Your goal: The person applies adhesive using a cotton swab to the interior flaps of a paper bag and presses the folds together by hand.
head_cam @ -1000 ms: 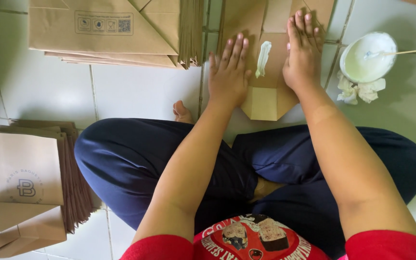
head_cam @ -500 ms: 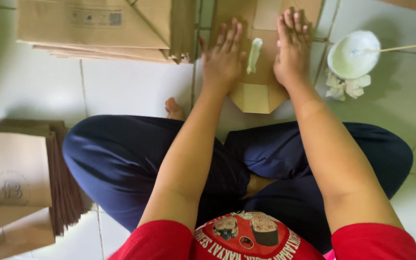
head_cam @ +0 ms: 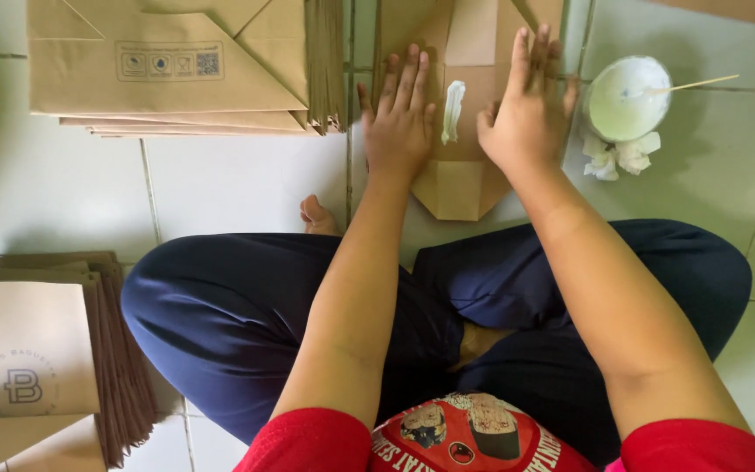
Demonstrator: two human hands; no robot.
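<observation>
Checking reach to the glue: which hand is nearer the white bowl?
Right. The right hand lies just left of the bowl; the left hand is farther left, beyond the glue strip.

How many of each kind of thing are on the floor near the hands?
Stacks of brown paper bags: 2
Brown bag being pressed by the left hand and right hand: 1
White bowl of paste: 1
Crumpled tissue: 1
Total: 5

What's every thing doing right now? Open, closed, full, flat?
Left hand: flat, pressing the bag.
Right hand: flat, pressing the bag.
Brown paper bag with white glue streak: lying flat, flaps unfolded.
White round glue bowl: uncovered, stick inside.
Stacked brown paper bags: folded flat.
</observation>
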